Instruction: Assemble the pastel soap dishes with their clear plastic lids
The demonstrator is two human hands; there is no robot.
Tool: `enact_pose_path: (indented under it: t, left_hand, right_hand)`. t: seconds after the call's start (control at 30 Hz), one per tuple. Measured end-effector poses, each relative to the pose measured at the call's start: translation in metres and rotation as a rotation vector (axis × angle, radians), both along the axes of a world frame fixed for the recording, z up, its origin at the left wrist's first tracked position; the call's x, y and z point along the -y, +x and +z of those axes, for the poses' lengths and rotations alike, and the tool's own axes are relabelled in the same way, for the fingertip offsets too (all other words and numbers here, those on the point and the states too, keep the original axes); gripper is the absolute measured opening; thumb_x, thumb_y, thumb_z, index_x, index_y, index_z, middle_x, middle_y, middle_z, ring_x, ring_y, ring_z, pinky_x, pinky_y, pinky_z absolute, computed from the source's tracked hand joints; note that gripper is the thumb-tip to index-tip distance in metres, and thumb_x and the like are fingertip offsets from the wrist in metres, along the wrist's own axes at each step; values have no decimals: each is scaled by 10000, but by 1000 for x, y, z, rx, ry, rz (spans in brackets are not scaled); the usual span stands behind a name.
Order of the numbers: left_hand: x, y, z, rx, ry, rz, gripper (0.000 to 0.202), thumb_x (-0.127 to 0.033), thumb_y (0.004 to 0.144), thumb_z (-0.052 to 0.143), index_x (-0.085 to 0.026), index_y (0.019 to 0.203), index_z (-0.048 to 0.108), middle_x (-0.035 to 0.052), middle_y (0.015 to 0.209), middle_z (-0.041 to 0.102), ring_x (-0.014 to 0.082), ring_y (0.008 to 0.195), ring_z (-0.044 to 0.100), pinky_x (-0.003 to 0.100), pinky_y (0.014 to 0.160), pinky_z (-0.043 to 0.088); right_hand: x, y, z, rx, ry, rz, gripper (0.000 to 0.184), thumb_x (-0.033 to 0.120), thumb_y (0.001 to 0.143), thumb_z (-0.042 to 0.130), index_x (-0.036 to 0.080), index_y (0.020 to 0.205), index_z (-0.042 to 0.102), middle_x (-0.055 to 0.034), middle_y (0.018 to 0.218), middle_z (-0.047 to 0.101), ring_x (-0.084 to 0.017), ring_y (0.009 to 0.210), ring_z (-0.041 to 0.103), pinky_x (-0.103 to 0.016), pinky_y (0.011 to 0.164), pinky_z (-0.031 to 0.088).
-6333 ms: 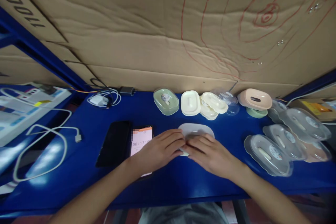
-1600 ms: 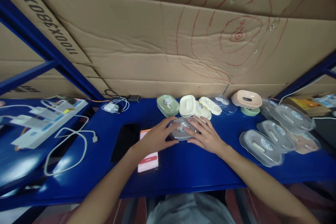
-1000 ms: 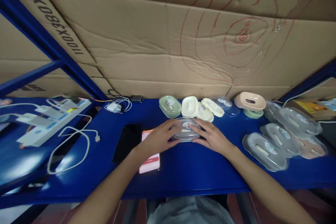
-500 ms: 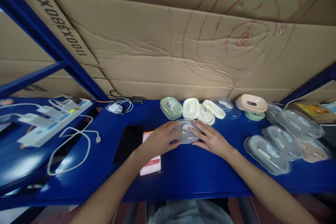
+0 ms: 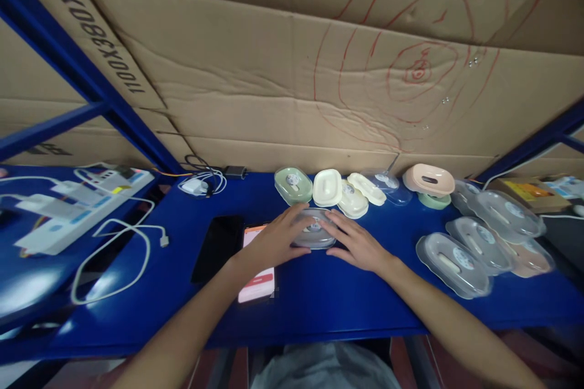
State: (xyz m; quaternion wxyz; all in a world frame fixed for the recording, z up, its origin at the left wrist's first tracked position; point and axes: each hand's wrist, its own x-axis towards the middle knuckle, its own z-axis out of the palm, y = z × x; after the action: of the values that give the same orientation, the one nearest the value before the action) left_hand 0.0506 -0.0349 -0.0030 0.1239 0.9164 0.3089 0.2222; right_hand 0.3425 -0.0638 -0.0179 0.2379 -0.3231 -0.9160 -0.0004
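Note:
An oval soap box (image 5: 316, 237) with a clear lid and a round sticker lies on the blue table in front of me. My left hand (image 5: 274, 242) grips its left end, fingers over the lid and thumb at the near side. At the right end, my right hand (image 5: 360, 244) holds it the same way, fingertips resting on the lid. The fingers hide both ends of the box. Just behind it are a green soap box (image 5: 293, 186), a cream dish (image 5: 327, 188) and a lidded cream box (image 5: 353, 202).
A lit phone (image 5: 256, 289) lies partly under my left forearm, beside a black phone (image 5: 218, 249). Lidded grey soap boxes (image 5: 454, 264) are grouped at the right near a peach dish (image 5: 429, 177). A power strip (image 5: 86, 213) with white cables stands left. Cardboard (image 5: 228, 73) walls the back.
My view has turned slightly to the right, so the table's things sit a little further left. Both hands keep their hold on the soap box, with little visible movement.

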Motion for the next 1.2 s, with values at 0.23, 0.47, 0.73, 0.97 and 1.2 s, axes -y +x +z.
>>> enact_pose_path:
  t: [0.23,0.47,0.73,0.97,1.2]
  left_hand:
    - [-6,-22,29,85,-24,54,578,-317,906,833,-313,1423,573,105,1610,473,303,1468,530,485,1225,491]
    - [-40,-80,37,103,235,362,531,-482,940,739,-232,1381,581,148,1533,531,353,1406,573,535,1217,476]
    - [-65,-121,18,-111,146,595,535,-449,863,734,-189,1299,563,165,1375,582,363,1314,597,513,1165,492]
    - [-65,-113,10,-188,87,663,567,-459,870,740,-179,1320,540,181,1365,582,377,1263,627,534,1113,522]
    - [-55,-98,14,-259,86,686,629,-428,926,701,-215,1484,505,195,1496,544,426,1363,565,650,1160,443]
  right_hand:
    - [-11,16,3,-155,-3,-307,597,436,1103,534,256,1656,397,-156,1596,555,-317,1498,510,-556,1201,455]
    - [-21,25,-4,-156,82,-544,458,436,1098,518,204,1490,564,-176,1543,586,-328,1438,538,-522,1145,417]
    - [-20,24,-4,-101,64,-573,442,415,1092,497,207,1474,583,-180,1542,585,-342,1424,531,-531,1137,377]
    - [-26,39,6,-103,75,-691,374,367,1107,453,192,1373,650,-152,1371,709,-311,1292,621,-490,1093,379]
    - [-29,48,8,-90,93,-782,353,308,1073,483,181,1339,678,-144,1323,730,-315,1214,651,-451,1003,433]
